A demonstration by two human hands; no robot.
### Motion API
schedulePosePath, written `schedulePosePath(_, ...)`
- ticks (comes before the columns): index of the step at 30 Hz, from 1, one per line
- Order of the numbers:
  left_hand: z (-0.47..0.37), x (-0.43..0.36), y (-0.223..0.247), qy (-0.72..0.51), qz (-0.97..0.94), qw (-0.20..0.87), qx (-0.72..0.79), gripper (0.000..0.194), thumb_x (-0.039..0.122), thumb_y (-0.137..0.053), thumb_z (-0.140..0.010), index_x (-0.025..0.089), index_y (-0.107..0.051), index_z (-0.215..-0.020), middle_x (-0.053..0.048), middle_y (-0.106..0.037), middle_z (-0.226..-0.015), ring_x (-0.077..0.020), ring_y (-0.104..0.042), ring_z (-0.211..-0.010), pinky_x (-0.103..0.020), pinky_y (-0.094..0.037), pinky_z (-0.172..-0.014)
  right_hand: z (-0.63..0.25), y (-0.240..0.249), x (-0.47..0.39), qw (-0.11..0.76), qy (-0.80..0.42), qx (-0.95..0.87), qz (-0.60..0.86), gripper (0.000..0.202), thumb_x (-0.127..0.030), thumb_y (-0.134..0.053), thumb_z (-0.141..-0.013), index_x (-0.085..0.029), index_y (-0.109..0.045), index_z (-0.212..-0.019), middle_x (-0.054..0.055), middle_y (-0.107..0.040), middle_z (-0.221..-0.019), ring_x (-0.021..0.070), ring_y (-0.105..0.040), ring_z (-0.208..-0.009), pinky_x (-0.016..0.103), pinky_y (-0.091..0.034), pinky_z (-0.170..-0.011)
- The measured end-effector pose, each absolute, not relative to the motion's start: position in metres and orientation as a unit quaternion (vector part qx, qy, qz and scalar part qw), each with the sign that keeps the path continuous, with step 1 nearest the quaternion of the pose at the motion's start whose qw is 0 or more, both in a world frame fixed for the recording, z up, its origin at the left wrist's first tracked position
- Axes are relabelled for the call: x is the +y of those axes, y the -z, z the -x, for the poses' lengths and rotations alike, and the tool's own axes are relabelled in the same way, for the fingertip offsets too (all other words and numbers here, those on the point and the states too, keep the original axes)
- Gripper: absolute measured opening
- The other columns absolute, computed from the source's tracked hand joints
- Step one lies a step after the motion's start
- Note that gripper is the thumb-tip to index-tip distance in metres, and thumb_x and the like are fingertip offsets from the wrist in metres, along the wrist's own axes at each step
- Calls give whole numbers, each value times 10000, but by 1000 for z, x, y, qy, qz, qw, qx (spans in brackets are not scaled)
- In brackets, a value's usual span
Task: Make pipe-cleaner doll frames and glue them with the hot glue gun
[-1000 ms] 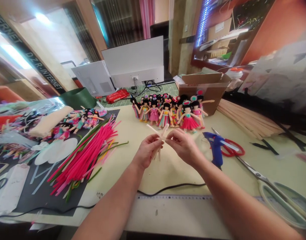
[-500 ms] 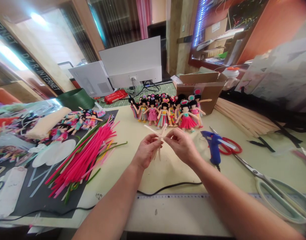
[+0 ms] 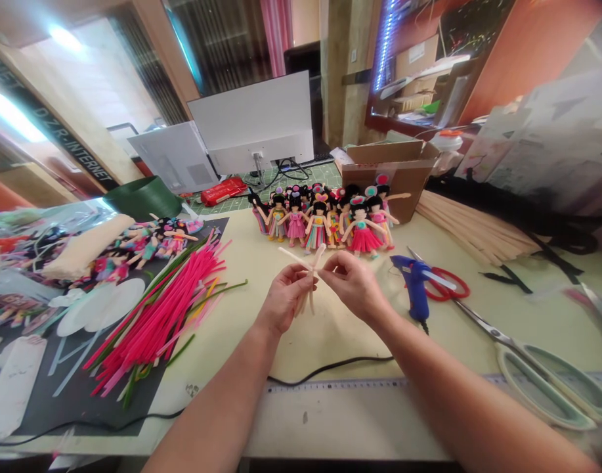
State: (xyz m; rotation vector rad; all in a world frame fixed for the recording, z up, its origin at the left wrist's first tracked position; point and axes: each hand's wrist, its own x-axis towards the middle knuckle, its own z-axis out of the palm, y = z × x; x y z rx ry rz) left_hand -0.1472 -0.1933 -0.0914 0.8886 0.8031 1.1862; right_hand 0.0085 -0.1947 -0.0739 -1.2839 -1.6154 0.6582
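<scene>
Cream-coloured pipe cleaners, crossed and joined near their middle, are held up above the table in front of me. My left hand pinches them from the left between thumb and fingers, with ends poking out above and below. Fingertips of my right hand are closed on the same pipe cleaners at the crossing, from the right. Just behind stands a group of small pipe-cleaner dolls with black hair and bright skirts.
Left lies a bundle of pink and green pipe cleaners. To the right are a blue glue gun, red-handled scissors and large scissors. A black cable crosses in front. Behind are a cardboard box and a monitor.
The view has shifted slightly, so everything sits a little further left. Both hands keep their grip on the cream pipe cleaners, with barely any movement.
</scene>
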Motion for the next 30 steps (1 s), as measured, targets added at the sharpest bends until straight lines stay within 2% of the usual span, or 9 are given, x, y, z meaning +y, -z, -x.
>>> schedulePosePath(3,147,-193,91,-530,-397,660,356,276,204,-790,-649,177,-652,-887,0,-663,-773,-113,-617,-764,-263,-462,-772,-8,77,-193,477,-287,-655,512,155,-281,-617,-787,-203,-513,-702,-17,-555,-683,114,-476,-580,242,-372,-543)
schedulePosePath(10,145,-194,90,-538,-413,644,354,242,195,-795,-644,188,-660,-844,17,-655,-763,-108,-608,-755,-270,-470,-785,-9,79,-191,471,-290,-670,494,112,-296,-599,-808,-198,-637,-771,29,-620,-779,160,-571,-739,276,-449,-660)
schedulePosePath(24,145,-195,89,-532,-440,627,361,218,249,-783,-675,181,-671,-849,9,-631,-776,-107,-577,-751,-270,-479,-771,-10,69,-194,473,-397,-619,486,178,-340,-648,-754,-169,-672,-709,10,-621,-671,128,-526,-625,255,-410,-572)
schedulePosePath(30,147,-197,86,-516,-452,641,344,384,241,-784,-671,210,-647,-1029,17,-635,-774,-110,-589,-776,-272,-457,-832,-9,69,-194,489,-456,-583,462,207,-363,-664,-732,-157,-671,-714,17,-649,-673,127,-544,-631,256,-430,-587)
